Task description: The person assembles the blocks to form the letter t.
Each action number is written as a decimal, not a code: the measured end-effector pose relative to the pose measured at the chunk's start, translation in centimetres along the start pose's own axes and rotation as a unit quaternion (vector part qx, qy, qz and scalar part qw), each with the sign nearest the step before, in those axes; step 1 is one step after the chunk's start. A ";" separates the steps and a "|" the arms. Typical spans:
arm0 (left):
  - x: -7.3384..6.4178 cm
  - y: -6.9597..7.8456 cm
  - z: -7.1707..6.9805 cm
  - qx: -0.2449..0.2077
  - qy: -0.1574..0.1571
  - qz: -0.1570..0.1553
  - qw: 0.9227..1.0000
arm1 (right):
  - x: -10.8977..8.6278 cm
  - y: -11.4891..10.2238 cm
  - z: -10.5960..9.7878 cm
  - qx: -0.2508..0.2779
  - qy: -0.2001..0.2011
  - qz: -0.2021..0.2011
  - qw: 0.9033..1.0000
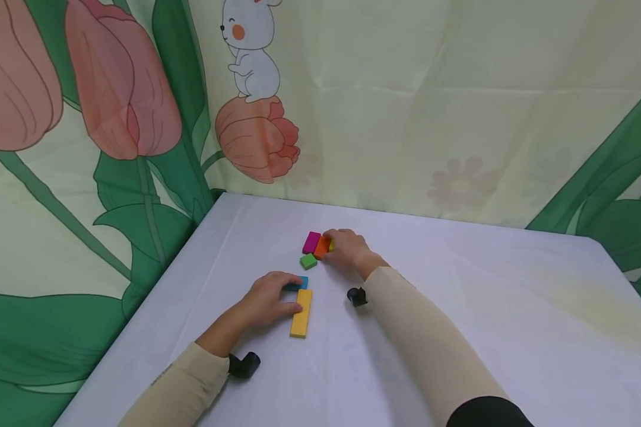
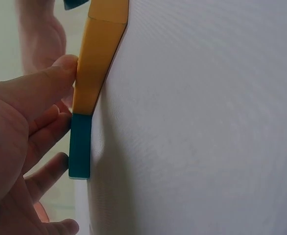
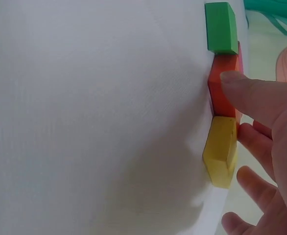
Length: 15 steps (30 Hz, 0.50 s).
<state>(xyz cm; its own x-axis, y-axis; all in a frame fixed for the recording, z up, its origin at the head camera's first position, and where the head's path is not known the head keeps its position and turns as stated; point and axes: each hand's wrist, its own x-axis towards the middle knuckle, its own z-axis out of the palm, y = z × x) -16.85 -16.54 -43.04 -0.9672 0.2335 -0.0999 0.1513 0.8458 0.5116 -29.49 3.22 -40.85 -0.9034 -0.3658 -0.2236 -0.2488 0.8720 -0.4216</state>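
My left hand (image 1: pixel 269 300) touches two blocks with extended fingers. Its thumb rests against the long yellow block (image 1: pixel 301 321), and its fingers reach over the blue block (image 1: pixel 304 282) at that block's far end. In the left wrist view the blue block (image 2: pixel 80 147) and the yellow one meet end to end. My right hand (image 1: pixel 348 249) pinches the orange block (image 1: pixel 320 249), thumb on its near end and fingers at the far side. Against the orange block stand a magenta block (image 1: pixel 311 242), a green block (image 1: pixel 308 261) and a smaller yellow block (image 3: pixel 219 152), partly covered by the hand in the head view.
The blocks lie on a white-covered table (image 1: pixel 486 308). Behind it hangs a curtain (image 1: pixel 384 118) printed with tulips and a rabbit. Black wrist cameras stick out near the left cuff (image 1: pixel 244 365) and the right cuff (image 1: pixel 357 296), close above the cloth.
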 end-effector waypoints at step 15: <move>0.0 0.3 -0.1 -0.001 -0.003 -0.008 1.000 | -1.4 -0.7 0.7 -0.057 0.024 -0.036 0.997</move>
<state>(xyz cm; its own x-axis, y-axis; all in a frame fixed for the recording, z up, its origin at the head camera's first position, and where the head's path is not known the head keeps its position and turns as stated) -16.85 -16.36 -42.84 -0.9682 0.2231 -0.1132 0.1357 0.8487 0.5112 -27.85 2.92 -40.87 -0.8970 -0.4146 -0.1533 -0.3485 0.8767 -0.3315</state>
